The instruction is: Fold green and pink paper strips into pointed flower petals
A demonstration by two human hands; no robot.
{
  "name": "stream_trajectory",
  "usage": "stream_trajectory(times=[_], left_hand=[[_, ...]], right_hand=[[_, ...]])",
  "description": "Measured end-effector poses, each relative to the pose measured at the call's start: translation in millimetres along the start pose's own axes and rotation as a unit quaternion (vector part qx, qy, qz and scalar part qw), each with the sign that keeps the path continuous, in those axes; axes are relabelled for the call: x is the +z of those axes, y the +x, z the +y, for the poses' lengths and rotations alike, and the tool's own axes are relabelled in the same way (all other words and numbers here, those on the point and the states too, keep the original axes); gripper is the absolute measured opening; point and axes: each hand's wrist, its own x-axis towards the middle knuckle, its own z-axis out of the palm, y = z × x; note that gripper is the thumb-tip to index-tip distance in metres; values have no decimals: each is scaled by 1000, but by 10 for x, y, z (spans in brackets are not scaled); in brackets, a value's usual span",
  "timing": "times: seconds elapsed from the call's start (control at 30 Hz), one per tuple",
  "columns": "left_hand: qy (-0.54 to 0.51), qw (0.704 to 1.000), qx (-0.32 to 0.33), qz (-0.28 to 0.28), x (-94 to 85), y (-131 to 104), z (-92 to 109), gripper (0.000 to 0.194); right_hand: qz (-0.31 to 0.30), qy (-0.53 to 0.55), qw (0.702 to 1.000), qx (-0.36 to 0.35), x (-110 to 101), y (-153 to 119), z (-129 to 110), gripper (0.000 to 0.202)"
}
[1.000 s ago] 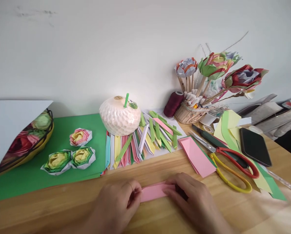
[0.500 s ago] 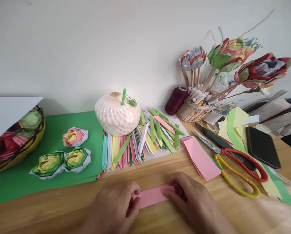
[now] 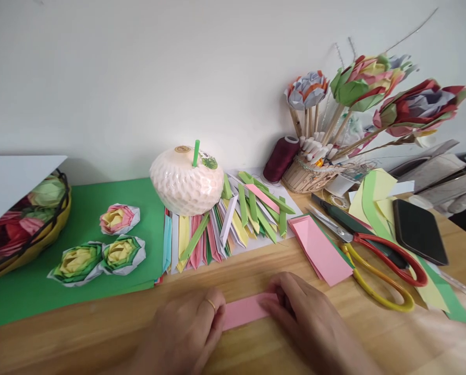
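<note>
A narrow strip of pink paper (image 3: 244, 312) lies across the wooden table at the front, stretched between my two hands. The left end is pinched by my left hand (image 3: 186, 328), which wears a ring; its fingers cover that end. On the other end, my right hand (image 3: 305, 315) grips with thumb and curled fingers. Behind my right hand rests a small stack of pink paper rectangles (image 3: 321, 250). Folded paper strips (image 3: 252, 208) in green, white, yellow and pink are heaped beyond my hands.
Scissors (image 3: 373, 258) with red and yellow handles and a black phone (image 3: 419, 232) lie at right. A white textured coconut-like container (image 3: 188, 182) with a green straw stands behind. Paper flowers (image 3: 119, 255) sit on green sheets (image 3: 84, 195); a basket (image 3: 311, 174) holds stemmed ones.
My left fingers have closed further over the strip's left end, hiding its corner. My right hand keeps its grip. The view has shifted very slightly.
</note>
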Motion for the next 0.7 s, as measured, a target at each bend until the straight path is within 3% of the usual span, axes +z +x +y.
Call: stream_trajectory(times=[0.17,0.27,0.33,0.4,0.43,0.5,0.63,0.7], left_hand=[[53,998,24,15,22,18,16,18],[86,993,53,56,55,45,14,25],[95,984,103,114,90,62,-8,33],[106,964,201,138,121,69,-44,32],[111,954,240,138,133,68,-65,32],[130,953,261,86,148,58,-101,36],[145,956,247,69,157,24,-129,38],[154,957,239,52,150,14,-124,41]], right_hand=[[-9,-4,1000,8,0,-18,-2,11],[-13,-5,1000,8,4,-41,-8,13],[-7,-8,1000,1,13,-56,-17,13],[14,-16,1000,-12,28,-66,-26,11],[27,-22,999,-20,36,-69,-28,10],[47,-34,998,-32,45,-72,-24,10],[80,-66,994,-42,13,-103,13,14],[125,-97,986,-57,-24,-159,17,17]])
